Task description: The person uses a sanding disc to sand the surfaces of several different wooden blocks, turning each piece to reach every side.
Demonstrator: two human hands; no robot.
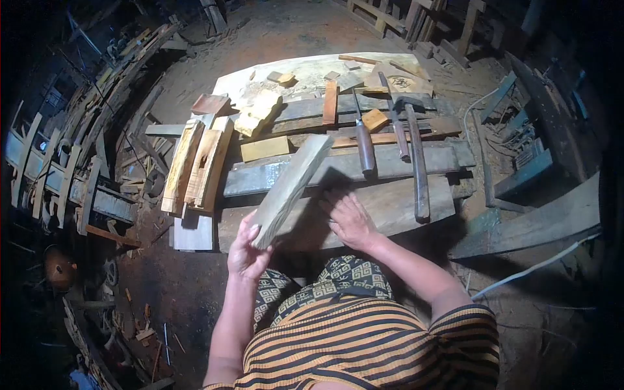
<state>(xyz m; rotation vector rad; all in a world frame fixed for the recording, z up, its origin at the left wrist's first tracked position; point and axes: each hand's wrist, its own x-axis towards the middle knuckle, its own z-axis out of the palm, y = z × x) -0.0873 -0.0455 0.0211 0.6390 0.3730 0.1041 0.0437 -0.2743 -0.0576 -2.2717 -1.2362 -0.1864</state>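
Striped shirt (351, 331) nearest camera. One wooden piece (292, 188) held up over the planks: left hand (246, 250) grips its lower end, fingers and thumb closed round it; long axis slants up and away to the right. Right hand (351, 221) nearby, right of the piece and apart from it, holding nothing, fingers loosely spread over one front plank (396, 207); fingertips in shadow, can't tell if they press down. Right of that hand: one hammer (418, 172), handle toward the person. Beyond: two long handled tools, a chisel-like one (366, 146) and a slimmer one (399, 133); one reddish strip (330, 103); two yellowish blocks, one rectangular (265, 149), one smaller (375, 120).
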